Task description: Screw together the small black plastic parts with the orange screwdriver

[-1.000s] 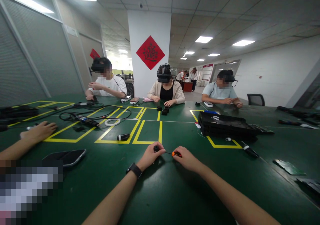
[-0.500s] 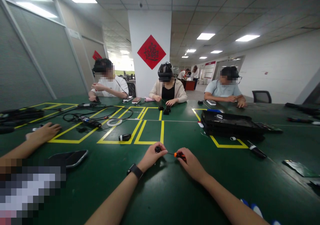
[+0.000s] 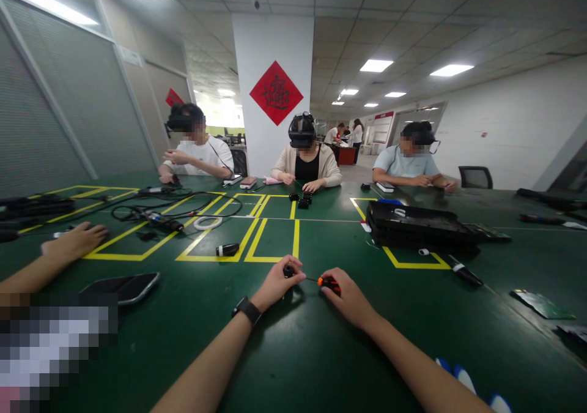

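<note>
My right hand (image 3: 345, 292) is closed round the black and orange handle of a screwdriver (image 3: 329, 284). Its thin shaft points left, toward the fingertips of my left hand (image 3: 280, 281). Those fingers are closed on a small black part (image 3: 288, 271), mostly covered by the hand, so its kind does not show. The screwdriver's tip is hidden at the left fingertips. Both hands are just above the green table (image 3: 293, 364), and a dark watch sits on my left wrist.
A black tray (image 3: 413, 224) stands at the right, with a black and white cylinder (image 3: 466, 273) near it. Another such cylinder (image 3: 227, 250) lies left of my hands. Cables (image 3: 158, 218) spread at the left, near another person's hand (image 3: 85, 240). Three people sit across the table.
My hands stay nearly in place, with the screwdriver still between them. The whole view has shifted slightly. The person seated far left has turned their head.
</note>
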`<action>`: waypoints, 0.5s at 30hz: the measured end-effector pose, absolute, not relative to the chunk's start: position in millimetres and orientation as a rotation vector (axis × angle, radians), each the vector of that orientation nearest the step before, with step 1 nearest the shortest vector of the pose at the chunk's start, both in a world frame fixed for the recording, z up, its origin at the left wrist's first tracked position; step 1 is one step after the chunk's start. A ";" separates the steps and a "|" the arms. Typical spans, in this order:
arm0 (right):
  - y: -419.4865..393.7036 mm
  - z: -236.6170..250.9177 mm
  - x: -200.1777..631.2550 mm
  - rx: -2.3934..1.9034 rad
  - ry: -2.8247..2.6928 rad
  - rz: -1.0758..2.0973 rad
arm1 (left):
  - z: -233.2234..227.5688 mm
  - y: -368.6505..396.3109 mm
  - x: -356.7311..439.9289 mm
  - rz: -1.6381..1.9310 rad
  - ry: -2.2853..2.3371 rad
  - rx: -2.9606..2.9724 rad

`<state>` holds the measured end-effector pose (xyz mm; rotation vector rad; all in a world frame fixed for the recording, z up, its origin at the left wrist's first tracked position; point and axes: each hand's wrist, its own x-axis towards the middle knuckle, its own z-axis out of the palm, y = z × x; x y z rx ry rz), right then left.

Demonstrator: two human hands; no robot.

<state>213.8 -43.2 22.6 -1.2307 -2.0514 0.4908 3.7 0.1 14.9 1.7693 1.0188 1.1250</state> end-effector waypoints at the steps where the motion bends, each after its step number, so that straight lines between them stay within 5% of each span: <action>1: -42.8 22.2 213.8 -1.234 -2.049 0.494 | 14.8 0.1 3.9 1.130 1.021 1.773; 15: -45.9 23.0 212.6 -1.257 -2.073 0.438 | 16.6 -0.9 3.4 1.119 1.001 1.847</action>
